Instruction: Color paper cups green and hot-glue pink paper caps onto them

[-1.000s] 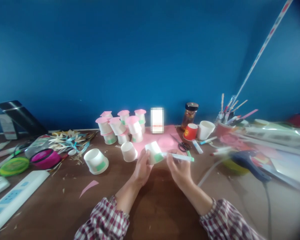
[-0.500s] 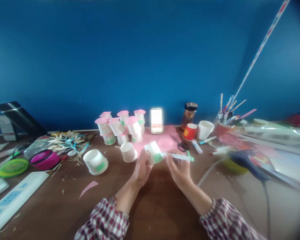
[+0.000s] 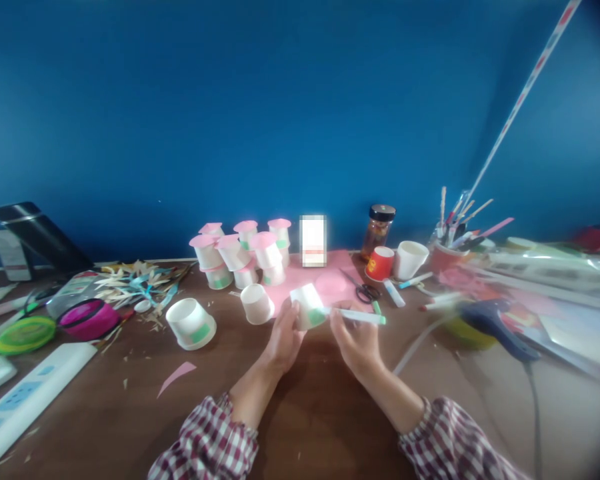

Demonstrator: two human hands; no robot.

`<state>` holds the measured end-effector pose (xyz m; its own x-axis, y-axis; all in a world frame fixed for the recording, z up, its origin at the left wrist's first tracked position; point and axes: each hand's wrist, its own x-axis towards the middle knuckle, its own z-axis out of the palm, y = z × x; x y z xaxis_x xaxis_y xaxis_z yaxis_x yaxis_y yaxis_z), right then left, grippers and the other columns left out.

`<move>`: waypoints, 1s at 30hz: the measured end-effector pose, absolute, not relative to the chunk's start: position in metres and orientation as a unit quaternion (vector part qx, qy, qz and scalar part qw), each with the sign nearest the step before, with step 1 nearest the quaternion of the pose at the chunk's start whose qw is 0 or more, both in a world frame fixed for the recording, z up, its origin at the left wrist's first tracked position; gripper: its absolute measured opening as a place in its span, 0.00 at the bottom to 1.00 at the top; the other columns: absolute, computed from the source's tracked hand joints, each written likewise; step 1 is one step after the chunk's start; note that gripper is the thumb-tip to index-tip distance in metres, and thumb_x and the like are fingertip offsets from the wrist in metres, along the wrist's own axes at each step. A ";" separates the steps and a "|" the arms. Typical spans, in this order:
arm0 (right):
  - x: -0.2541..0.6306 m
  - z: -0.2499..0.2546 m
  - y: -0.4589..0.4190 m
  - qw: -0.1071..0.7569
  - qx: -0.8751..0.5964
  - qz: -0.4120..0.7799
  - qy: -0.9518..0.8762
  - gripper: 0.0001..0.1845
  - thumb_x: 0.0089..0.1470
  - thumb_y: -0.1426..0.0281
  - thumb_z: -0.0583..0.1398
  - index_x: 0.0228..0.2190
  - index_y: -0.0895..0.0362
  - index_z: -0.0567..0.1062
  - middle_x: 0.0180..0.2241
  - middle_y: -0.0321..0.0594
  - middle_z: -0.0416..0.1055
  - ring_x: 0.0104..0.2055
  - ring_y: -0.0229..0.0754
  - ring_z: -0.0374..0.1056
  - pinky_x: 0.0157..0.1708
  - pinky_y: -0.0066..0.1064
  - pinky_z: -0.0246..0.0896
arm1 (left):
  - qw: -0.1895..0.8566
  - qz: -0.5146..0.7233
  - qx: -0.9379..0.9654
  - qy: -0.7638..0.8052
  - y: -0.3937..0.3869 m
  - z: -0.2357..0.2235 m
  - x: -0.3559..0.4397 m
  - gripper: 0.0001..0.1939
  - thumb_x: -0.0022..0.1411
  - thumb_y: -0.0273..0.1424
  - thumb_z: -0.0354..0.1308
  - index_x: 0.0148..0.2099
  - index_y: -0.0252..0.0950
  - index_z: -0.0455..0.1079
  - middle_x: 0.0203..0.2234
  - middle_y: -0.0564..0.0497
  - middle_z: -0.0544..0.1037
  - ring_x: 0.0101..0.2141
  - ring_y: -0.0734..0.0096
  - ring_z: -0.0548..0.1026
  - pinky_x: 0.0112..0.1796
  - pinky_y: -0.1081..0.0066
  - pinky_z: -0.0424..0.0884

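Observation:
My left hand (image 3: 284,335) grips a small white paper cup (image 3: 307,305) with a green patch on its side, tipped over just above the brown table (image 3: 300,407). My right hand (image 3: 356,340) holds a white marker with a green end (image 3: 361,317), its tip touching the cup's green patch. Two more white cups lie close by on the left, a plain one (image 3: 257,303) and one with a green patch (image 3: 191,323). A pink paper sheet (image 3: 325,280) lies just behind the hands.
A stack of white cups with pink tops (image 3: 243,253) stands at the back. Scissors (image 3: 364,289), a red cup (image 3: 380,263), a jar (image 3: 379,230), a pen pot (image 3: 447,247) and a blue glue gun (image 3: 497,320) lie to the right. A power strip (image 3: 30,393), pink and green lids and paper scraps lie left.

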<state>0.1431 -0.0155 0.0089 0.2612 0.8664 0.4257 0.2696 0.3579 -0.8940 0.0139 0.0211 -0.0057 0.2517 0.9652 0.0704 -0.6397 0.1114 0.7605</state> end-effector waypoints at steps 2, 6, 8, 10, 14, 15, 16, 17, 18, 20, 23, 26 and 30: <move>0.143 0.009 -0.016 0.607 -0.510 0.249 -0.557 0.10 0.54 0.65 0.56 0.27 0.59 0.72 0.23 0.38 0.70 0.24 0.37 0.65 0.23 0.27 0.60 | 0.710 0.566 0.352 0.227 0.021 -0.005 0.014 0.12 0.59 0.38 0.54 0.42 0.37 0.67 0.36 0.49 0.74 0.43 0.64 0.71 0.49 0.60 0.63; 0.144 0.009 -0.015 0.604 -0.512 0.243 -0.560 0.10 0.54 0.65 0.56 0.27 0.59 0.72 0.23 0.38 0.70 0.23 0.36 0.64 0.23 0.26 0.59 | 0.712 0.565 0.355 0.222 0.020 -0.004 0.014 0.11 0.60 0.37 0.53 0.42 0.37 0.67 0.37 0.48 0.74 0.44 0.63 0.71 0.49 0.61 0.63; 0.145 0.009 -0.014 0.603 -0.517 0.236 -0.559 0.10 0.54 0.65 0.56 0.27 0.58 0.72 0.23 0.38 0.70 0.23 0.37 0.64 0.23 0.27 0.59 | 0.710 0.565 0.356 0.222 0.020 -0.004 0.014 0.11 0.61 0.37 0.53 0.42 0.37 0.67 0.38 0.48 0.74 0.44 0.64 0.71 0.48 0.61 0.63; 0.146 0.009 -0.013 0.602 -0.524 0.229 -0.558 0.10 0.54 0.65 0.56 0.27 0.58 0.72 0.23 0.38 0.70 0.23 0.36 0.64 0.23 0.27 0.59 | 0.710 0.566 0.353 0.224 0.019 -0.004 0.014 0.11 0.60 0.36 0.53 0.42 0.37 0.67 0.38 0.49 0.74 0.44 0.64 0.71 0.48 0.62 0.63; 0.147 0.010 -0.012 0.606 -0.522 0.219 -0.559 0.10 0.54 0.65 0.56 0.27 0.58 0.72 0.22 0.37 0.69 0.22 0.36 0.63 0.23 0.26 0.59 | 0.711 0.565 0.352 0.227 0.019 -0.003 0.014 0.11 0.60 0.37 0.53 0.44 0.38 0.67 0.41 0.49 0.74 0.44 0.64 0.71 0.49 0.61 0.63; 0.147 0.010 -0.012 0.608 -0.520 0.219 -0.559 0.10 0.54 0.65 0.56 0.27 0.58 0.72 0.22 0.37 0.69 0.22 0.36 0.63 0.23 0.26 0.59 | 0.710 0.565 0.353 0.227 0.019 -0.003 0.014 0.11 0.60 0.37 0.53 0.44 0.38 0.67 0.40 0.49 0.74 0.44 0.64 0.71 0.49 0.61 0.63; 0.147 0.010 -0.012 0.608 -0.520 0.220 -0.558 0.10 0.54 0.65 0.56 0.27 0.58 0.72 0.22 0.36 0.69 0.22 0.36 0.63 0.23 0.26 0.59 | 0.710 0.565 0.354 0.226 0.019 -0.003 0.014 0.11 0.60 0.37 0.53 0.44 0.38 0.67 0.40 0.49 0.74 0.44 0.64 0.71 0.49 0.61 0.63; 0.147 0.009 -0.013 0.608 -0.521 0.221 -0.557 0.10 0.54 0.66 0.56 0.27 0.58 0.72 0.21 0.36 0.69 0.22 0.36 0.63 0.22 0.26 0.59 | 0.709 0.566 0.354 0.226 0.020 -0.003 0.014 0.11 0.60 0.37 0.53 0.43 0.38 0.67 0.39 0.49 0.74 0.44 0.64 0.71 0.49 0.61 0.63; 0.147 0.009 -0.013 0.607 -0.524 0.223 -0.555 0.09 0.53 0.66 0.56 0.27 0.58 0.72 0.22 0.36 0.69 0.22 0.36 0.63 0.23 0.26 0.59 | 0.709 0.567 0.354 0.225 0.020 -0.004 0.014 0.11 0.60 0.37 0.53 0.43 0.38 0.67 0.38 0.50 0.74 0.43 0.65 0.71 0.49 0.61 0.63; 0.146 0.008 -0.013 0.605 -0.526 0.230 -0.552 0.09 0.53 0.66 0.57 0.27 0.58 0.72 0.22 0.37 0.70 0.23 0.36 0.64 0.23 0.26 0.59 | 0.708 0.568 0.355 0.225 0.020 -0.005 0.014 0.10 0.61 0.36 0.53 0.43 0.37 0.67 0.36 0.50 0.74 0.42 0.66 0.71 0.49 0.62 0.63; 0.144 0.008 -0.014 0.606 -0.516 0.243 -0.554 0.09 0.54 0.66 0.56 0.27 0.58 0.72 0.23 0.38 0.70 0.24 0.37 0.64 0.24 0.27 0.59 | 0.707 0.568 0.356 0.227 0.020 -0.006 0.014 0.10 0.61 0.36 0.52 0.42 0.37 0.67 0.35 0.50 0.74 0.41 0.67 0.70 0.49 0.62 0.63; 0.143 0.009 -0.015 0.605 -0.513 0.242 -0.558 0.09 0.54 0.66 0.56 0.27 0.58 0.72 0.23 0.38 0.70 0.24 0.37 0.64 0.24 0.27 0.59 | 0.709 0.566 0.357 0.224 0.020 -0.006 0.014 0.11 0.61 0.36 0.52 0.43 0.37 0.67 0.34 0.51 0.74 0.40 0.68 0.71 0.48 0.62 0.63; 0.143 0.010 -0.016 0.601 -0.518 0.239 -0.560 0.09 0.53 0.67 0.56 0.27 0.58 0.71 0.22 0.37 0.70 0.23 0.36 0.64 0.23 0.27 0.59 | 0.709 0.566 0.358 0.222 0.019 -0.005 0.014 0.10 0.61 0.36 0.53 0.42 0.37 0.68 0.33 0.51 0.74 0.39 0.68 0.71 0.49 0.63 0.63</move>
